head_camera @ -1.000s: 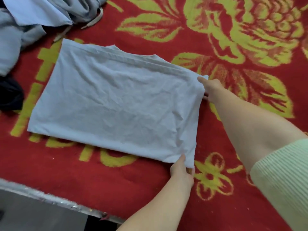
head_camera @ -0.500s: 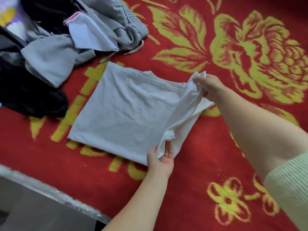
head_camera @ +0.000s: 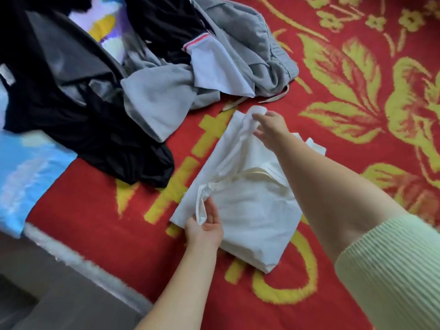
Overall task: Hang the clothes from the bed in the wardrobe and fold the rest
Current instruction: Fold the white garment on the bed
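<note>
Two pinched corners, one fold that could slip

Both hands held the white garment (head_camera: 252, 210) on the red blanket (head_camera: 95, 206): the right hand (head_camera: 270, 126) pinched the far corner, the left hand (head_camera: 206, 228) the near one between thumb and loosely spread fingers. If either pinch loosened mid-fold, the layer would likely slump and crease (thin fabric). Its long axis ran from near the person toward the clothes pile (head_camera: 142, 67), tilted leftward at the far end.
</note>
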Demonstrator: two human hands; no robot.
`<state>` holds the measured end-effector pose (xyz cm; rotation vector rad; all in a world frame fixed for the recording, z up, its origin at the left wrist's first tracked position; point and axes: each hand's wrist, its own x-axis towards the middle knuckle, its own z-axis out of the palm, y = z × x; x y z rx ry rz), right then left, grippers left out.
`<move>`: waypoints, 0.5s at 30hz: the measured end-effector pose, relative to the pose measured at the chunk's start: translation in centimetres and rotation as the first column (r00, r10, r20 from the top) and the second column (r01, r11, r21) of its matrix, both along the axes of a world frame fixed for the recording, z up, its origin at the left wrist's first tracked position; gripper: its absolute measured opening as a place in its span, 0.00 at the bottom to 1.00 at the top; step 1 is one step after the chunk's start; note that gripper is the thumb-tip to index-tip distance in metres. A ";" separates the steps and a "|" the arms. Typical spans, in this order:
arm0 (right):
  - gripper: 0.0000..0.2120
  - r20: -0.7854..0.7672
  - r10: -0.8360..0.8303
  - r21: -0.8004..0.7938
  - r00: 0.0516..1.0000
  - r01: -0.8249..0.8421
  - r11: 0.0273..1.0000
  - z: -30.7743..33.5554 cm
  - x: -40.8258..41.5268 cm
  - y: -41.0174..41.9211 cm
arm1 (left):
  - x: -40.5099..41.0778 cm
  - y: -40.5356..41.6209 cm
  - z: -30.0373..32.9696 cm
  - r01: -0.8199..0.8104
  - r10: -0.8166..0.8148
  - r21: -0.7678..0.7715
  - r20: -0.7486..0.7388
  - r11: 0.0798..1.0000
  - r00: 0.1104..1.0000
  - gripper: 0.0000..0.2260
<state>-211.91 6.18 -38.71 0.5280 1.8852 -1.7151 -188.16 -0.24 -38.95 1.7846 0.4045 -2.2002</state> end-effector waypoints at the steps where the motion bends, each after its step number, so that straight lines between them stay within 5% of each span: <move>1: 0.06 0.039 0.012 -0.097 0.999 -0.008 0.995 -0.3 0.4 -0.6 | 0.1 -0.9 -0.9 -0.015 0.015 -0.014 0.009 1.000 1.000 0.12; 3: 0.18 0.045 0.012 -0.134 0.999 -0.006 0.991 -0.6 0.9 -0.5 | 0.5 -2.2 -2.1 -0.025 0.027 -0.063 0.040 0.998 0.999 0.13; 5: 0.20 -0.006 -0.014 -0.010 1.000 0.014 1.000 -0.4 1.2 0.8 | 1.0 -2.9 -2.8 0.037 -0.025 -0.120 0.102 0.992 0.994 0.19; 9: 0.15 -0.132 -0.020 0.339 0.991 0.064 0.939 0.6 2.3 6.9 | 0.1 -1.1 -1.4 0.447 -0.384 -0.311 0.244 0.839 0.890 0.16; 11: 0.16 -0.146 -0.046 0.498 0.988 0.113 0.860 0.5 3.4 10.7 | -1.4 0.7 -0.5 0.643 -0.559 -0.488 0.328 0.590 0.762 0.08; 12: 0.16 -0.125 -0.066 0.570 0.990 0.126 0.812 0.2 3.9 12.6 | -2.5 1.8 -0.3 0.728 -0.666 -0.563 0.372 0.392 0.646 0.06; 15: 0.13 0.084 -0.110 0.617 0.990 0.035 0.786 -1.4 6.2 16.3 | -5.5 4.8 -0.8 0.812 -0.902 -0.570 0.405 -0.121 0.150 0.07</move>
